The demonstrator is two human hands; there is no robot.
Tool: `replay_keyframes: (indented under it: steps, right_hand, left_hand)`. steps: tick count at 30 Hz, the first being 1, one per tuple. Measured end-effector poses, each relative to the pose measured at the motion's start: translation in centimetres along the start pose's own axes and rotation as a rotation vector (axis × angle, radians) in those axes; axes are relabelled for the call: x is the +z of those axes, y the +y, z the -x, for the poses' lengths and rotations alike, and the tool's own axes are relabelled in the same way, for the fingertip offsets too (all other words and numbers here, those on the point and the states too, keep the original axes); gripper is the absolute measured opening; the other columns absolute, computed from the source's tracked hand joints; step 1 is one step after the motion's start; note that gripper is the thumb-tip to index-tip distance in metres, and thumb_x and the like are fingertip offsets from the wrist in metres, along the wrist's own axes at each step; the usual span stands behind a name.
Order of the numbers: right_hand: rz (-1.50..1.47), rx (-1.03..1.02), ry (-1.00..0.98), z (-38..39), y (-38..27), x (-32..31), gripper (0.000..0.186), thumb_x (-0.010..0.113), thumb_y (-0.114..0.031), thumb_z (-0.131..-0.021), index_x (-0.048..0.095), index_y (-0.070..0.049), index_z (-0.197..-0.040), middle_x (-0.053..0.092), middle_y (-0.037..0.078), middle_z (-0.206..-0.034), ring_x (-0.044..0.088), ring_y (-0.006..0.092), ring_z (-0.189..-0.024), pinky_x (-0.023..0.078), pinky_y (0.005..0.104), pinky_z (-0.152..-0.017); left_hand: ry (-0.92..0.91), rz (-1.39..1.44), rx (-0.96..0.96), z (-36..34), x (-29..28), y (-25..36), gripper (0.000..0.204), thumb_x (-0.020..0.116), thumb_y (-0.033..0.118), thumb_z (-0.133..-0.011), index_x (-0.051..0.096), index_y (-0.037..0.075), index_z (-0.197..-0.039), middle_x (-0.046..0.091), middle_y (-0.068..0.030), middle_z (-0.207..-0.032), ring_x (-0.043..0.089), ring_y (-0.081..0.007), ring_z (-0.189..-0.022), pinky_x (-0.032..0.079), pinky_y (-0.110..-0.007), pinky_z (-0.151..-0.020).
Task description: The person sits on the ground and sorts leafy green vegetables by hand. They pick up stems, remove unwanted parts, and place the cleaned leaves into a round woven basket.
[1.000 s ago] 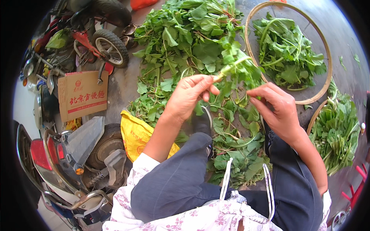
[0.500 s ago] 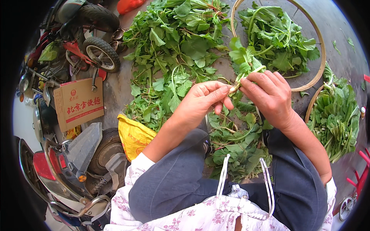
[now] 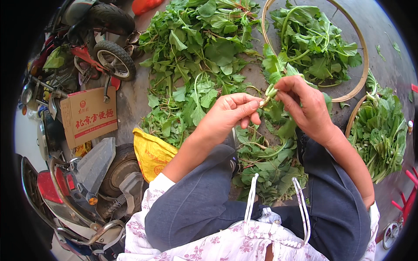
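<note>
Between my two hands is a leafy green plant (image 3: 271, 92), its pale root end toward the left and its leaves hanging behind and under my right fingers. My left hand (image 3: 237, 111) pinches the root end between thumb and forefinger. With thumb and fingertips, my right hand (image 3: 307, 104) grips the stem close beside that point. Below them a heap of loose leaves and stalks (image 3: 270, 167) lies between my knees. A larger pile of greens (image 3: 196, 56) spreads ahead to the left. More greens (image 3: 318, 48) rest in a round, wooden-rimmed sieve (image 3: 365, 56) ahead to the right.
Leaf bunches (image 3: 379, 130) stand stacked at the right by another wooden rim. To the left are a yellow sack (image 3: 150, 154), a cardboard box (image 3: 90, 115), a small wheeled bike (image 3: 114, 61) and a parked scooter (image 3: 82, 187). Something red with wheels (image 3: 407, 200) shows at the far right.
My right hand has turned and shifted slightly, its fingers now more upright on the stem. The plant's leaves have swung down under it. My left hand has barely moved.
</note>
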State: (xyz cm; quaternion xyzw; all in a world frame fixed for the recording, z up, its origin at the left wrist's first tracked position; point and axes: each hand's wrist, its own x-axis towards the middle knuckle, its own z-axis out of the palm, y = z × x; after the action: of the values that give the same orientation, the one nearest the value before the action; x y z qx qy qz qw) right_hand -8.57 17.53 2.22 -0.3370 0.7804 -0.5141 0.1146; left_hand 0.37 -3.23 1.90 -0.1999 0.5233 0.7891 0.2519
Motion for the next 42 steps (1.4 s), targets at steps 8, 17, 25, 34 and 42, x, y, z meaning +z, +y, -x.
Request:
replay_keyframes:
  steps: [8, 17, 25, 34, 42]
  right_hand:
    - [0.138, -0.233, -0.2, 0.0, 1.1, -0.1, 0.013, 0.066, -0.007, -0.085, 0.064, -0.004, -0.097, 0.059, 0.01, -0.079, 0.062, 0.0292, -0.07, 0.049, 0.0377, -0.06]
    - [-0.33, 0.215, -0.367, -0.1, -0.7, -1.9, 0.008, 0.067, -0.003, -0.084, 0.066, 0.0, -0.091, 0.065, 0.008, -0.08, 0.064, 0.0163, -0.072, 0.051, 0.029, -0.063]
    - [-0.168, -0.162, -0.847, 1.2, -0.8, -1.9, 0.018, 0.07, -0.019, -0.083, 0.07, -0.003, -0.092, 0.062, 0.011, -0.117, 0.062, 0.0318, -0.101, 0.05, 0.0405, -0.085]
    - [0.027, -0.071, -0.231, -0.1, -0.8, -1.5, 0.015, 0.068, -0.008, -0.083, 0.059, -0.002, -0.093, 0.06, 0.012, -0.091, 0.063, 0.0318, -0.081, 0.049, 0.0383, -0.069]
    - [0.238, -0.067, -0.14, 0.6, 1.0, -0.6, 0.019, 0.073, -0.011, -0.078, 0.06, -0.005, -0.091, 0.059, 0.008, -0.083, 0.062, 0.0293, -0.076, 0.05, 0.0389, -0.065]
  left_hand:
    - [0.043, -0.222, 0.082, 0.3, 1.2, -0.1, 0.022, 0.063, 0.017, -0.095, 0.067, 0.004, -0.113, 0.069, -0.0014, -0.078, 0.056, -0.0027, -0.063, 0.042, -0.016, -0.058]
    - [0.136, 0.135, 0.089, -0.8, -0.4, -1.2, 0.022, 0.058, 0.017, -0.098, 0.064, 0.002, -0.115, 0.066, -0.001, -0.08, 0.052, -0.0034, -0.063, 0.043, -0.017, -0.059]
    - [0.186, 0.174, 0.172, -1.1, -1.1, -1.9, 0.023, 0.061, 0.015, -0.096, 0.064, 0.003, -0.116, 0.067, -0.002, -0.082, 0.054, -0.0041, -0.064, 0.045, -0.018, -0.061]
    - [0.328, -0.472, 0.494, -0.4, 0.5, -1.8, 0.023, 0.066, 0.007, -0.09, 0.07, 0.003, -0.112, 0.073, -0.0047, -0.093, 0.066, -0.0115, -0.08, 0.051, -0.024, -0.071]
    - [0.315, -1.096, 0.927, 0.0, 0.8, -0.9, 0.021, 0.07, 0.003, -0.083, 0.073, 0.005, -0.104, 0.073, -0.0088, -0.089, 0.068, -0.0183, -0.077, 0.05, -0.029, -0.07]
